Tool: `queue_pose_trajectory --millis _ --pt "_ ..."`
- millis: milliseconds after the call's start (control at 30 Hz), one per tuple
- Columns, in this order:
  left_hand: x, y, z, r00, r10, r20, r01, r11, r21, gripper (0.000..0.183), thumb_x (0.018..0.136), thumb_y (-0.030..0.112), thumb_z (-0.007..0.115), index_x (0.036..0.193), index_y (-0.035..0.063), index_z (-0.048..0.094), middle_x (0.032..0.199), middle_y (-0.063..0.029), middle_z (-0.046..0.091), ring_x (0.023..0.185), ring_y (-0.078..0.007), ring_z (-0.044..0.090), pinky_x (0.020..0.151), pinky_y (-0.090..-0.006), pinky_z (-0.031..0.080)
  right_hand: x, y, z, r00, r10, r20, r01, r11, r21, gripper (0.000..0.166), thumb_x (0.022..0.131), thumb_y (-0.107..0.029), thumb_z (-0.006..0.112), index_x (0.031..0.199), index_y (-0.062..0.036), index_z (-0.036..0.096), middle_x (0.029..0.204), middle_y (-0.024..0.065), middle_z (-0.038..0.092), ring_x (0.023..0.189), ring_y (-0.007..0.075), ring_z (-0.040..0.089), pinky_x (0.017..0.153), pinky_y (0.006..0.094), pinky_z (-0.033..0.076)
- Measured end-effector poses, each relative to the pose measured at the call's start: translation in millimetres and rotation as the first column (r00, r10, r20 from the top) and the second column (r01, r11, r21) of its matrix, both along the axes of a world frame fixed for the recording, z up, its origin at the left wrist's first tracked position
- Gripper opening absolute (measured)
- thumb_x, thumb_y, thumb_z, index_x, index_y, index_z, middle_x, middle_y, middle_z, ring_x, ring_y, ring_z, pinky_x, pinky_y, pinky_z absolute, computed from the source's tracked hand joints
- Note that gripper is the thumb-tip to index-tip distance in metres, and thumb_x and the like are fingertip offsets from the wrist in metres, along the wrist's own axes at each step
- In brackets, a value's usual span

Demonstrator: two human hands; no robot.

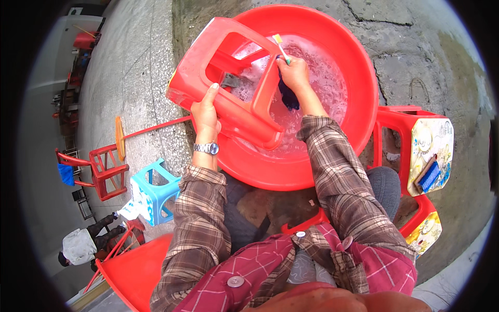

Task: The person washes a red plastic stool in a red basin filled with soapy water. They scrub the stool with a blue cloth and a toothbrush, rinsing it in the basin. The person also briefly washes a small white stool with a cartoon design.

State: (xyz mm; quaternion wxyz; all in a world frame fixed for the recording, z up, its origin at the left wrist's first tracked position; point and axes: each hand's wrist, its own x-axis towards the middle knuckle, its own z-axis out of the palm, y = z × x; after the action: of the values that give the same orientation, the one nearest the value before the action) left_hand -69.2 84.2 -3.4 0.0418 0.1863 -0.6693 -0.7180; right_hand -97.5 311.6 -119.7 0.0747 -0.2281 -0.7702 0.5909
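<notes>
A red plastic stool [234,115] lies tipped on its side over a large round red plastic basin [364,93] of sudsy water. My left hand [206,113], with a metal wristwatch above it, grips the stool's near side, thumb on top. In my right hand [295,73] are a toothbrush [281,47], its yellowish bristles pointing up and away, and a dark blue cloth [287,93] that hangs down towards the water. This hand is at the stool's right-hand leg; whether it presses on it I cannot tell. Through the stool's opening a dark grey cloth or pad [230,80] shows.
To the right, a blue-bristled scrubbing brush [428,176] rests on a red stool's patterned seat [423,134]; another patterned stool [425,234] is nearer me. Leftward are a light-blue stool [158,191], a red chair [109,171], a red-handled tool [156,128] and a person [80,245].
</notes>
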Motion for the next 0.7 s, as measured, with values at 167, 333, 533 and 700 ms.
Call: queue_pose_trajectory --millis 167,333,533,700 --pt "4 -1 -7 0.996 0.065 -0.056 -0.066 0.998 -0.009 0.042 0.078 0.014 0.081 0.109 -0.0079 0.063 0.106 -0.0116 0.065 0.089 -0.0185 0.063 0.078 -0.034 0.054 56 -32 19 0.958 0.198 -0.206 -0.169 0.974 0.151 0.019 0.087 -0.028 0.063 0.098 -0.0151 0.073 0.084 0.0163 0.069 0.083 0.0361 0.067 0.073 0.0469 0.052" --pt "5 -2 -4 1.0 0.024 0.0 -0.024 1.0 -0.007 0.042 0.078 0.014 0.082 0.109 -0.0075 0.064 0.106 -0.0114 0.066 0.09 -0.0181 0.063 0.081 -0.0342 0.053 21 -12 32 0.98 0.199 -0.01 -0.187 0.938 0.291 0.019 0.087 -0.031 0.065 0.092 -0.0157 0.073 0.082 0.0161 0.069 0.083 0.0347 0.067 0.074 0.0478 0.052" --pt "3 14 -11 1.0 0.022 -0.007 -0.023 0.993 -0.116 0.036 0.079 0.015 0.081 0.104 -0.006 0.065 0.102 -0.0096 0.067 0.087 -0.0161 0.064 0.077 -0.0324 0.053 -14 9 5 0.986 -0.037 0.164 -0.001 0.974 0.227 0.031 0.089 -0.034 0.061 0.102 -0.008 0.072 0.098 0.0185 0.07 0.095 0.0376 0.067 0.083 0.0464 0.052" --pt "-9 34 -24 0.997 0.006 -0.072 -0.017 0.987 -0.159 0.043 0.073 0.018 0.086 0.102 -0.0083 0.067 0.104 -0.0122 0.069 0.089 -0.0169 0.063 0.081 -0.0333 0.051 55 -37 -48 0.986 -0.116 -0.119 0.073 0.944 -0.32 0.031 0.087 -0.023 0.07 0.112 -0.0037 0.071 0.095 0.0158 0.073 0.088 0.0216 0.071 0.081 0.0313 0.052"
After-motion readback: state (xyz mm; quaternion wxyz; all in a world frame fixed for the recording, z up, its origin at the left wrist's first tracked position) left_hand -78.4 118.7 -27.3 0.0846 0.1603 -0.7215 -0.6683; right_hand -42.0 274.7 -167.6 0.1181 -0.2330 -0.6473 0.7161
